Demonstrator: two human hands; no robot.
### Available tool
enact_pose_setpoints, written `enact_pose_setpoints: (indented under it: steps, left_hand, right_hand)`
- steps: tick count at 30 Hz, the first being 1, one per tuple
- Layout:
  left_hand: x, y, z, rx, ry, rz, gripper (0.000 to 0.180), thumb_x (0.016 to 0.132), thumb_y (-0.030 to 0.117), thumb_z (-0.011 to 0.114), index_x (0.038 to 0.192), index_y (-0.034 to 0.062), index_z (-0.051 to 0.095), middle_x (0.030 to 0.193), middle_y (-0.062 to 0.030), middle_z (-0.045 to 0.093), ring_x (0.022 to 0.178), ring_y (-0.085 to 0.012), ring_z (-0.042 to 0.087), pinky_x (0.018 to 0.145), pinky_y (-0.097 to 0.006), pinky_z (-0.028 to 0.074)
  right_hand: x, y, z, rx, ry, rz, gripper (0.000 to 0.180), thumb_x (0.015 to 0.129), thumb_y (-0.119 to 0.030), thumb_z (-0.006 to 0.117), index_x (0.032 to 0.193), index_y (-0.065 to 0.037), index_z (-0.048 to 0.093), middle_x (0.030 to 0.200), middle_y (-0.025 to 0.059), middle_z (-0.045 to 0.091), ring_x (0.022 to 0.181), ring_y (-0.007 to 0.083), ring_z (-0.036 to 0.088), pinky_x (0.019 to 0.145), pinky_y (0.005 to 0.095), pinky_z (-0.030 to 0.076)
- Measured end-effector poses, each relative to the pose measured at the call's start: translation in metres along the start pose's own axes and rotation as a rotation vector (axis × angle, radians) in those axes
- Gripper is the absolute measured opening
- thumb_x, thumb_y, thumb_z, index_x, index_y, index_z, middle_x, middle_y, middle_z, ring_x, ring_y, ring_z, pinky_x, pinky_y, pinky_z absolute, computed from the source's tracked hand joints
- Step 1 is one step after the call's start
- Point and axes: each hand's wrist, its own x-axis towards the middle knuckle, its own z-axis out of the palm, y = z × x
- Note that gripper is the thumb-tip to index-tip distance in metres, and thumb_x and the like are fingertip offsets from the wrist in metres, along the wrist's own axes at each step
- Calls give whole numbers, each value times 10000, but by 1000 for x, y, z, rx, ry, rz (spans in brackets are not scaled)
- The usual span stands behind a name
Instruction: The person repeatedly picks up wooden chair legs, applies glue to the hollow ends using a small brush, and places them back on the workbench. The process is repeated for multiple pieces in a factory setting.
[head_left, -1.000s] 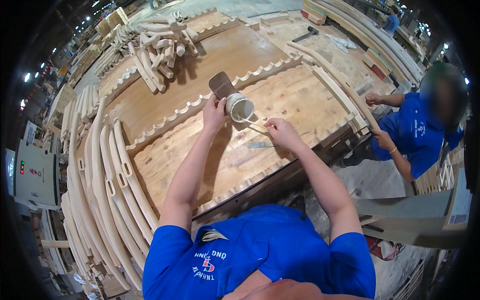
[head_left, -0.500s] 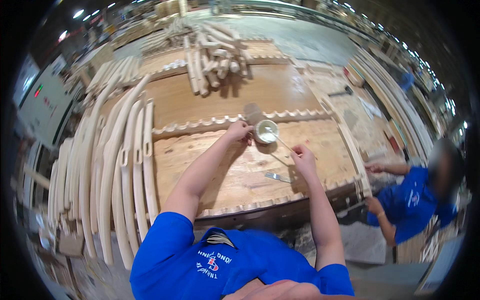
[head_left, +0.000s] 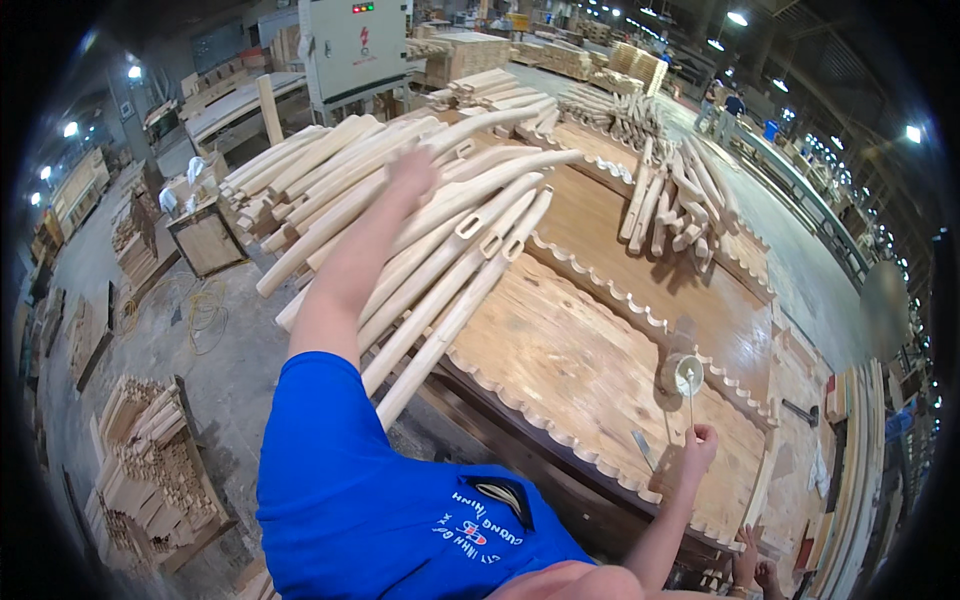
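Stick: a thin pale stick is pinched in the fingers of the right hand, its far end set inside the cup.
Cup: the round, light cup is seen just beyond the right hand, on the worktop; it is well apart from the left hand.
Metal blade: a flat strip is laid on the board, near the right hand on its left side.
Curved wooden rods: these are ranked across the worktop's left end, with the left hand held over them (it is smeared by blur, so whether it is spread or closed cannot be told).
Changed: half a second ago the cup was touched by the left hand; now that hand has been taken over to the rods, while the stick is still pinched by the right.
Near edge: the board is bordered by a scalloped strip.
Open room: plain board is left between rods and cup.
Far side: a second scalloped strip is passed just beside the cup; beyond it, a pile of wooden pieces is stacked.
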Motion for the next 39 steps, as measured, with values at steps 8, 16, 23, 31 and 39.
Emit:
enact_pose_setpoints:
  steps: [8,16,23,31,39]
  left_hand:
    - [-49,-149,6,-53,-214,-581,641,838,498,498,1331,101,399,1395,-140,359,1279,-357,345,1014,-533,326]
    - [-29,-194,17,111,-257,-311,586,796,400,618,1296,165,420,1335,-123,415,1275,-296,348,979,-579,335]
    - [2,-172,45,223,-143,-387,372,876,309,506,1218,164,512,1285,-121,463,1225,-291,395,942,-526,350]
    - [11,-173,42,136,-92,-417,332,906,276,437,1167,112,561,1218,-165,540,1153,-301,499,922,-492,388]
    - [9,-148,-24,-231,126,-459,574,917,511,348,1054,26,622,1152,-234,574,1026,-297,605,881,-470,450]
  right_hand:
    - [-13,1,1,36,72,14,120,786,-101,592,821,5,549,766,79,559,738,176,533,672,311,439]
    - [-17,-6,5,50,108,-39,115,804,-90,582,858,3,541,785,69,549,717,165,519,634,296,424]
    - [-10,-1,6,51,95,24,105,818,-88,585,863,4,561,779,52,554,686,130,509,611,258,415]
    - [-18,-11,10,42,114,-70,154,842,-111,577,901,31,585,757,48,553,657,122,507,588,255,415]
    - [-22,-10,-6,169,47,-45,139,882,-94,516,918,28,571,752,48,544,676,108,509,612,248,434]
